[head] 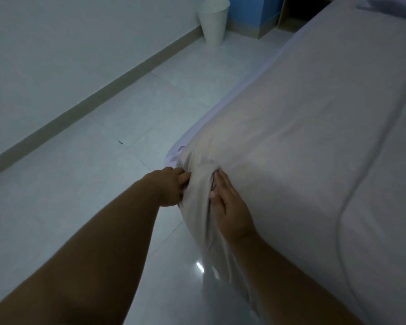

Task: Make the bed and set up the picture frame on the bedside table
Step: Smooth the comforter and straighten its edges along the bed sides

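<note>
Your fingertips are mostly buried in the folds, and the right side of the bed (pixel 314 137) is cut off by the picture's edge. The bed's long axis runs from the near corner toward the top right. Your left hand (pixel 171 186) is clamped on bunched sheet (pixel 202 207) at that near corner; your right hand (pixel 230 207) presses flat against the same bunch, fingers extended, just beside the left. Loose sheet hangs from the corner toward the tiled floor (pixel 103 184). Far off, a white bin (pixel 212 21) stands by the wall, beside a blue cabinet (pixel 251 12) only partly visible
</note>
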`<state>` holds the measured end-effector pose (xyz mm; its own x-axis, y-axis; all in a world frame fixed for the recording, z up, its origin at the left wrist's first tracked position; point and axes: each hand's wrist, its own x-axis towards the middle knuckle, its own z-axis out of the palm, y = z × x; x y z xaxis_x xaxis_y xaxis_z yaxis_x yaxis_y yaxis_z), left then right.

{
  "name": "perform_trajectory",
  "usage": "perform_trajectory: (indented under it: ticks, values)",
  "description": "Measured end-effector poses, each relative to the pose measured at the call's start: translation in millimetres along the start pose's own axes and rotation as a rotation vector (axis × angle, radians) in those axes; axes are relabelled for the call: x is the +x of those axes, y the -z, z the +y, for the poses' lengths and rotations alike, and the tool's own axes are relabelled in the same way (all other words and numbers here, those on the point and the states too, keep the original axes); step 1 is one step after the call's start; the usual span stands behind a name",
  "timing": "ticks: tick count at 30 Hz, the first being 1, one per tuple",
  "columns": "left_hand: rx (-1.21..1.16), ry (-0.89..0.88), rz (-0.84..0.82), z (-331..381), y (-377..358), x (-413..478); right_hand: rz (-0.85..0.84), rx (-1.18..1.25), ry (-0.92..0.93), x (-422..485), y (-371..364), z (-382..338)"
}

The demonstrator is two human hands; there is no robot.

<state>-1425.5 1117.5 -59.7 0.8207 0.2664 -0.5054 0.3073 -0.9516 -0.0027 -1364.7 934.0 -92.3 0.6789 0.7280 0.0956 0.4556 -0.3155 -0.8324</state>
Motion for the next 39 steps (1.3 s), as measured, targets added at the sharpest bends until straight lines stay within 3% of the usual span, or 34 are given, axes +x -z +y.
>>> perform_trajectory:
  ticks: [4, 9, 15, 21, 24, 29, 36, 39]
  values:
    - [-0.514, 0.130, 0.091, -3, 7, 10, -0.041, 0.112, -0.115, 7, -7, -6]
    - [-0.826, 0.424, 0.377, 10, 0, 34, -0.051, 0.129, -0.088, 24, -2, -1]
    - [-0.701, 0.590, 0.432, 20, -4, 71, -0.033, 0.032, -0.023, 59, 11, 17]
    - [-0.686, 0.511, 0.484, 0, 6, 95, 0.029, -0.018, -0.013, 108, 20, 26]
    - [-0.669, 0.575, 0.528, -8, -1, 88, 0.046, -0.014, -0.039, 126, 32, 33]
    - [-0.624, 0.668, 0.430, -7, 15, 101, 0.117, -0.073, -0.121, 162, 65, 56]
    - [-0.647, 0.356, 0.379, 31, 100, 205, 0.181, -0.380, -0.237, 221, 90, 90]
    - [-0.660, 0.309, 0.343, 41, 118, 254, 0.166, -0.506, -0.310, 242, 96, 107]
